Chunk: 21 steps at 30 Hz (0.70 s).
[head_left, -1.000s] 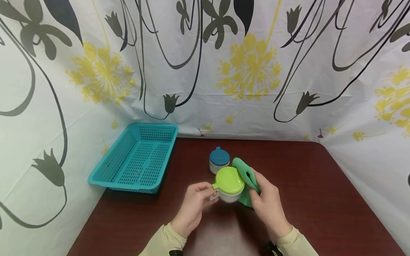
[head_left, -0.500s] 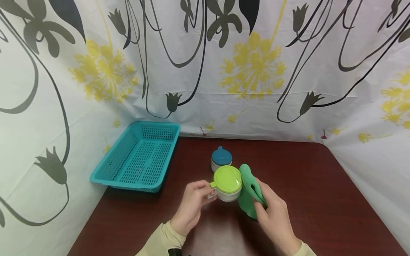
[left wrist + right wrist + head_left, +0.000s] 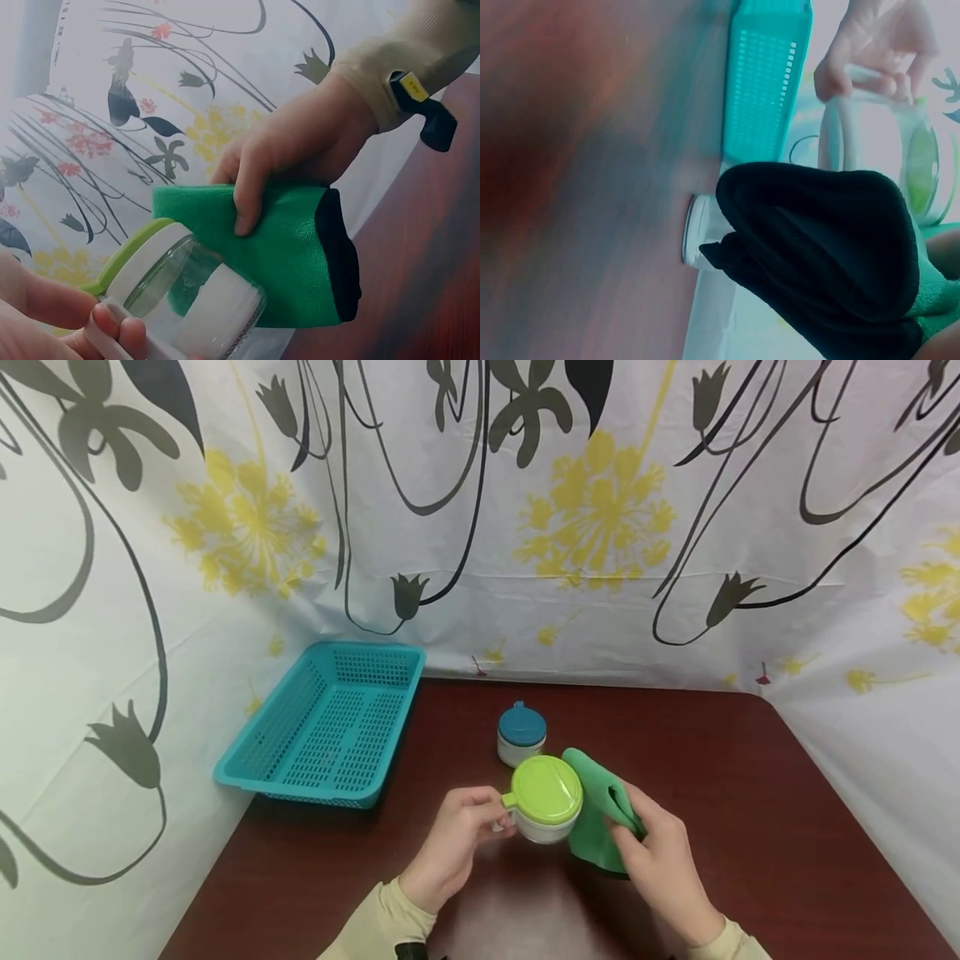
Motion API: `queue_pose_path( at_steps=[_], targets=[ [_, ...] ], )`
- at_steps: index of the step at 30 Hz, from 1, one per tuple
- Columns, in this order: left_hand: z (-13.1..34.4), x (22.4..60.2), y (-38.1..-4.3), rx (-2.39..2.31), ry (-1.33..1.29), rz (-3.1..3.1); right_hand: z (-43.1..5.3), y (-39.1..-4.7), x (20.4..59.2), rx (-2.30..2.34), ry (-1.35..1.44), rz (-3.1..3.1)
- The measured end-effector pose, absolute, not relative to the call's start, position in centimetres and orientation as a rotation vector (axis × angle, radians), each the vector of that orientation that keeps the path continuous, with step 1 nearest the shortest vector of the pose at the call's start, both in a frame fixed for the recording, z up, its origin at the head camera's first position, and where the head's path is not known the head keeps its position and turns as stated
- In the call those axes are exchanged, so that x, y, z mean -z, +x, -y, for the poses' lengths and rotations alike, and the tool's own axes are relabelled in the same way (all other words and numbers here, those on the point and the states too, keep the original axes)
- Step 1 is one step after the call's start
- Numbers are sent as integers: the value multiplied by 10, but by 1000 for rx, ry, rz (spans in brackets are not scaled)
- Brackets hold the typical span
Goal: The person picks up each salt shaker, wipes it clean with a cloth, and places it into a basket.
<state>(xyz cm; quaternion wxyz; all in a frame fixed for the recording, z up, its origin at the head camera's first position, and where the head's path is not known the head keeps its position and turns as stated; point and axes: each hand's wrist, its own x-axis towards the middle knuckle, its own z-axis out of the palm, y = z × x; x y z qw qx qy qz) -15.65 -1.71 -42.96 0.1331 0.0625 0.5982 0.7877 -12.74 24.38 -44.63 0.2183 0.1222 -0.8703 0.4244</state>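
Note:
My left hand (image 3: 459, 839) grips the handle of a clear jar (image 3: 202, 292) with a lime-green lid (image 3: 547, 789), held up above the table. White contents show through its wall in the left wrist view. A folded green cloth (image 3: 600, 827) with a black edge is pinched between the thumb and fingers of my right hand (image 3: 663, 860). The cloth lies right against the jar's right side in the head view. Just behind the green-lidded jar, a second jar with a blue lid (image 3: 522, 727) stands on the table.
A turquoise perforated basket (image 3: 300, 787) sits at the back left of the dark red-brown table (image 3: 750, 827). Behind the table hangs a white curtain (image 3: 465, 560) printed with flowers and stems.
The right hand and cloth have shifted right and toward the person. The green-lidded jar moved slightly left, then back right, staying in the left hand. The head view has shifted a little.

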Motion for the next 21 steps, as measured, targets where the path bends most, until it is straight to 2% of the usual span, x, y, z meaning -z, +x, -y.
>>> queue_pose_path(
  at_steps=[10, 16, 21],
  targets=[
    [16, 427, -154, -2253, 252, -1697, -253, -158, 455, -1520, 388, 2552],
    [16, 428, -153, -2242, 247, -1694, -253, -160, 471, -1627, 398, 2564],
    [16, 427, -152, -2220, 244, -1710, -256, -162, 467, -1611, 389, 2582]
  ],
)
